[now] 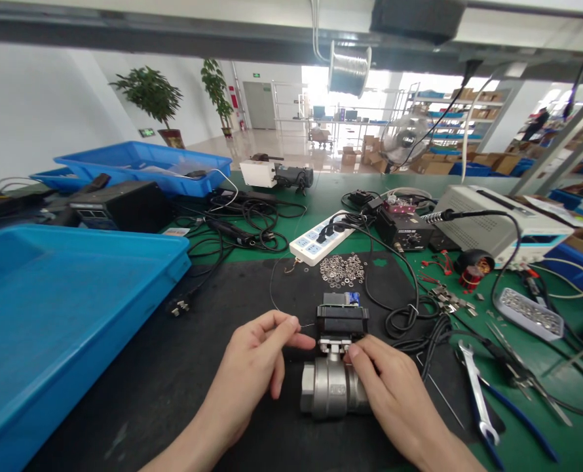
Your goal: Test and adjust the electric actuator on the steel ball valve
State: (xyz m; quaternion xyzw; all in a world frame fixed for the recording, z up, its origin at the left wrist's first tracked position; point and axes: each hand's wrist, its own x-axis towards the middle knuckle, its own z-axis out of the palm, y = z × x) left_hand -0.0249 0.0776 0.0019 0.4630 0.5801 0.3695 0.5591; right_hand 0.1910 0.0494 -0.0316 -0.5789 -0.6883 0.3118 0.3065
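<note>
My left hand point(259, 357) is closed in a pinch on a thin solder wire point(272, 288), whose short end points right toward the actuator. Behind the hand the wire curves away over the mat. A steel ball valve point(331, 390) lies in front of me, with a black actuator point(343, 322) mounted above it on a bracket. On the actuator's top, a green circuit board point(339, 299) with a blue part shows. Wrapped round the valve's right side is my right hand point(390, 377), its thumb and fingertips by the bracket. The valve's right end is hidden behind it.
Loose nuts or washers point(343, 270) lie beside a white power strip point(321, 237). A blue tray point(75, 328) stands left. Wrenches point(478, 393), blue-handled pliers point(522, 419) and cables point(404, 321) are on the right. A wire spool point(349, 69) hangs above.
</note>
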